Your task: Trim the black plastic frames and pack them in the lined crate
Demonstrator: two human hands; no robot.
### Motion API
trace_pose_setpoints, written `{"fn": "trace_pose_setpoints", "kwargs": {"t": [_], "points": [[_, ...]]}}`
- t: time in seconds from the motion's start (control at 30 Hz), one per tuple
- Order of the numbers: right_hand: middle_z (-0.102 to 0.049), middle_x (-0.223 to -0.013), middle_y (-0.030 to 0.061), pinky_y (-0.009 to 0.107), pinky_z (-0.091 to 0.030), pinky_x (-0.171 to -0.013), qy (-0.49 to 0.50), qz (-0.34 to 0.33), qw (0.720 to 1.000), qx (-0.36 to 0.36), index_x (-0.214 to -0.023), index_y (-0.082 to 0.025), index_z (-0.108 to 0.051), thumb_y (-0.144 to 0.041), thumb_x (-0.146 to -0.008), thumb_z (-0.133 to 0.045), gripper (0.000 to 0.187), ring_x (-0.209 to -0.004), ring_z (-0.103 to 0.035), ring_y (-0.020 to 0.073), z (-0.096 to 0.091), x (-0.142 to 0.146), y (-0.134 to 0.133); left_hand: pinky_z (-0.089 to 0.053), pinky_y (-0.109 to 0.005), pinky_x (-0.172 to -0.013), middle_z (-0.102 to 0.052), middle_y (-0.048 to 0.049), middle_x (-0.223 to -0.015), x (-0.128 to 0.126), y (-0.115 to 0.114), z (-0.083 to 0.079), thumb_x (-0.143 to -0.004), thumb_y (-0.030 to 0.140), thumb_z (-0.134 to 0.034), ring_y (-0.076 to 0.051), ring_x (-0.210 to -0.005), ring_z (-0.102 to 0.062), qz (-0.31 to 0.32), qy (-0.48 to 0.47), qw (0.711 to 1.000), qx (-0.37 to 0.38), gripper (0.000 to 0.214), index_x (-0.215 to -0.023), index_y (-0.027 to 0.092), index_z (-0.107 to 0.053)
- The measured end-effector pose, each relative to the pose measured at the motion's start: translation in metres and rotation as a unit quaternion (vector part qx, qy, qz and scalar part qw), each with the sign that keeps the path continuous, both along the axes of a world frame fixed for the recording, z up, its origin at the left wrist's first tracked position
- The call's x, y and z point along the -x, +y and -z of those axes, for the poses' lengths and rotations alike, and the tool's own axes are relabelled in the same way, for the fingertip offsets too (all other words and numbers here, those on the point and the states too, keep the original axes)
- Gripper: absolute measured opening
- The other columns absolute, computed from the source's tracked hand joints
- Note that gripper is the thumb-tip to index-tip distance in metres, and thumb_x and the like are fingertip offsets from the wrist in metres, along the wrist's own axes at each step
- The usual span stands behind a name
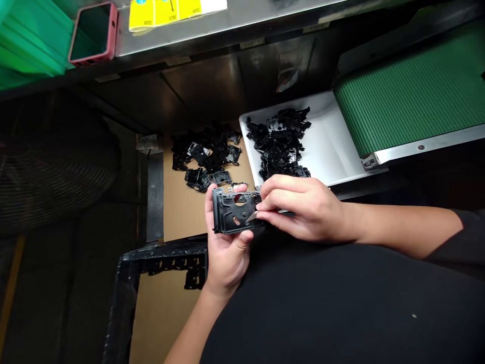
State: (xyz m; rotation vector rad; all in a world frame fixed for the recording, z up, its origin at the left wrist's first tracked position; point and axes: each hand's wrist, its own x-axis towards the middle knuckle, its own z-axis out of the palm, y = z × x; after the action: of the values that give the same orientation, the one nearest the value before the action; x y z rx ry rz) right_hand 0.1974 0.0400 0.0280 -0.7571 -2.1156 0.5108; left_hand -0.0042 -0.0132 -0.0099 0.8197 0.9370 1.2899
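Note:
My left hand [226, 246] grips a flat black plastic part [233, 212] with a round hole, held up in front of my body. My right hand [299, 207] is closed on a small blade [253, 216] whose silver tip touches the part's right lower edge. Behind the hands, a white tray [333, 146] holds a heap of the same black parts [278, 144]. Another pile of black parts [208, 159] lies on a brown cardboard sheet [182, 207] to the left of the tray.
A green conveyor belt [413, 96] ends over the white tray at the right. A black crate [127, 283] lined with cardboard stands below my left hand. On the upper shelf are a pink-cased phone [94, 33], yellow labels [166, 11] and green bins [26, 40]. A fan grille [53, 167] is at left.

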Motion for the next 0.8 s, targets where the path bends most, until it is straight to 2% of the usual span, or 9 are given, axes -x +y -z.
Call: {"fn": "trace_pose_setpoints", "kwargs": {"t": [0.17,0.33,0.47,0.7,0.8], "points": [[-0.074,-0.099,0.0096,0.027,-0.056,-0.066,-0.031,-0.005,0.999,-0.005,-0.092,-0.014,-0.07,-0.024,-0.108,-0.061,0.021,-0.08,-0.067,0.0156,0.0,-0.013,0.001,-0.053,-0.039,-0.118,-0.061,-0.0082,-0.158,-0.015,-0.002,0.0,-0.085,0.036,-0.089,-0.025,-0.141,-0.064,-0.02,0.003,1.0,-0.003,0.091,-0.161,0.044,-0.041],[-0.075,-0.101,0.0097,0.028,-0.057,-0.069,-0.072,-0.021,0.997,-0.003,-0.093,-0.015,-0.069,-0.025,-0.11,-0.055,0.024,-0.081,-0.068,0.0167,0.002,-0.024,0.002,-0.053,-0.034,-0.117,-0.064,-0.0088,-0.154,-0.025,-0.004,0.001,-0.084,0.037,-0.089,-0.023,-0.136,-0.067,-0.03,0.016,0.999,0.002,0.093,-0.163,0.042,-0.041],[-0.074,-0.1,0.0091,0.028,-0.057,-0.071,-0.06,-0.044,0.997,0.003,-0.092,-0.015,-0.068,-0.024,-0.109,-0.057,0.023,-0.082,-0.068,0.0165,0.003,-0.032,0.004,-0.051,-0.035,-0.119,-0.066,-0.0092,-0.152,-0.031,-0.006,0.002,-0.083,0.038,-0.09,-0.024,-0.135,-0.068,-0.033,0.028,0.999,-0.002,0.096,-0.165,0.041,-0.039],[-0.073,-0.098,0.008,0.027,-0.055,-0.067,-0.04,-0.06,0.997,0.024,-0.09,-0.017,-0.066,-0.023,-0.108,-0.059,0.021,-0.081,-0.066,0.0154,0.007,-0.038,0.002,-0.046,-0.042,-0.126,-0.063,-0.0102,-0.156,-0.037,-0.009,0.004,-0.084,0.04,-0.089,-0.026,-0.141,-0.064,-0.029,0.04,0.999,0.001,0.102,-0.168,0.04,-0.032],[-0.072,-0.101,0.0086,0.028,-0.058,-0.071,0.014,-0.064,0.997,0.043,-0.094,-0.016,-0.068,-0.022,-0.107,-0.061,0.015,-0.085,-0.067,0.0158,0.008,-0.039,0.003,-0.048,-0.038,-0.124,-0.065,-0.0088,-0.155,-0.036,-0.008,0.001,-0.086,0.04,-0.088,-0.025,-0.141,-0.065,-0.023,0.034,0.999,0.001,0.096,-0.167,0.041,-0.036]]}}
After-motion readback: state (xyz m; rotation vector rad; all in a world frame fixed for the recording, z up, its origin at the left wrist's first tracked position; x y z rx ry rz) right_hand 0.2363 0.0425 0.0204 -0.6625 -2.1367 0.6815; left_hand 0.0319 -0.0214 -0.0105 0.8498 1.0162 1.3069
